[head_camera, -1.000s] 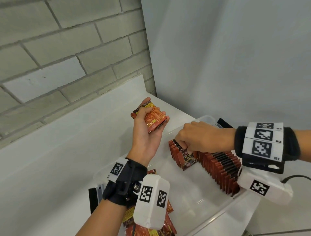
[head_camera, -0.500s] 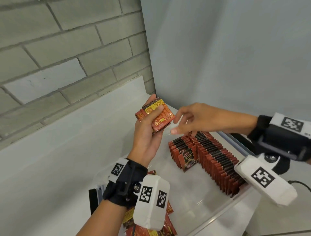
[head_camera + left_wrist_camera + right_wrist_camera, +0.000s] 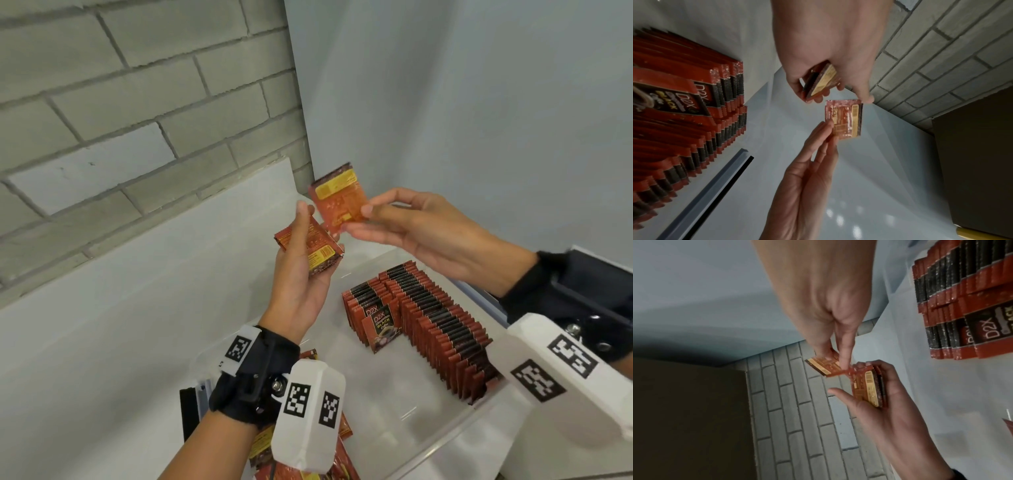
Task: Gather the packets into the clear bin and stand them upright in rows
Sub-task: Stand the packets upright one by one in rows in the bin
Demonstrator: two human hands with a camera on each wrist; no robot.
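The left hand [image 3: 301, 274] was raised palm-up above the desk [image 3: 120, 308], fingers curled round a small stack of packets [image 3: 313, 245]; their number could not be told. The right hand [image 3: 421, 233] reached in from the right, pinching one single packet [image 3: 339, 202] by its edge, upright, just above the stack. Two rows of packets [image 3: 428, 318] stood upright in the clear bin [image 3: 394, 411], too tightly packed to count.

loose packets [image 3: 342, 455] run under the left wrist camera and off the bottom edge.
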